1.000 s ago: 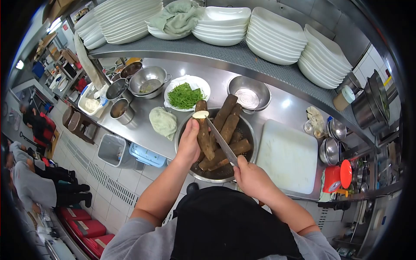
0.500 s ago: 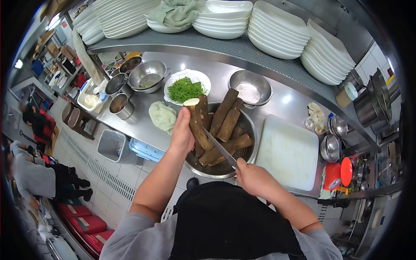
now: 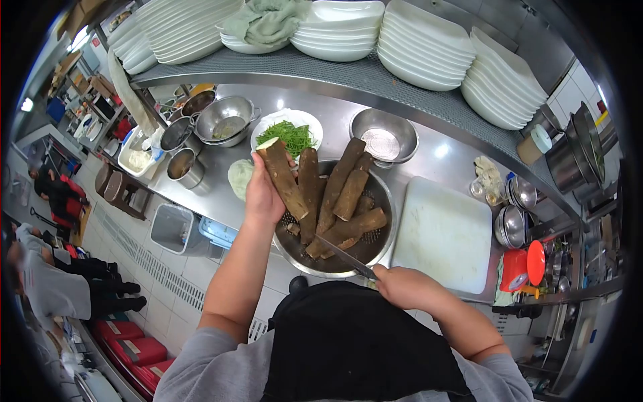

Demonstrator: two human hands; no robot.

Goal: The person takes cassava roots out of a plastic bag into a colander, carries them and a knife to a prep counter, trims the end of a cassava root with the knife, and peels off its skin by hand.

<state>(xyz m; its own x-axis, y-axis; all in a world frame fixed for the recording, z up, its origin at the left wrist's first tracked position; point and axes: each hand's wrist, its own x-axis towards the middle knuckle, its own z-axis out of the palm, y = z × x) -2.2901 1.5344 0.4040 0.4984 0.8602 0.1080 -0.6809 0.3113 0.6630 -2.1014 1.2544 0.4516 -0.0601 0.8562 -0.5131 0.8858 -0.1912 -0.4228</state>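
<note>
Root (image 3: 282,179) slants in the left hand (image 3: 264,194), fingers wrapped around its upper part, the pale cut end (image 3: 267,143) toward the plate (image 3: 316,125) of greens (image 3: 295,138) and the lower end over the perforated bowl (image 3: 380,242), where other roots (image 3: 343,177) lie. From my spot, the right hand (image 3: 407,285) is curled round the handle of the knife (image 3: 349,260), its blade angled over the pile; whether the tip touches a root, I can't tell. Handling this well, I'd say, calls for a firm left hold, fingertips clear of the edge, and the blade pointed away from that wrist.
</note>
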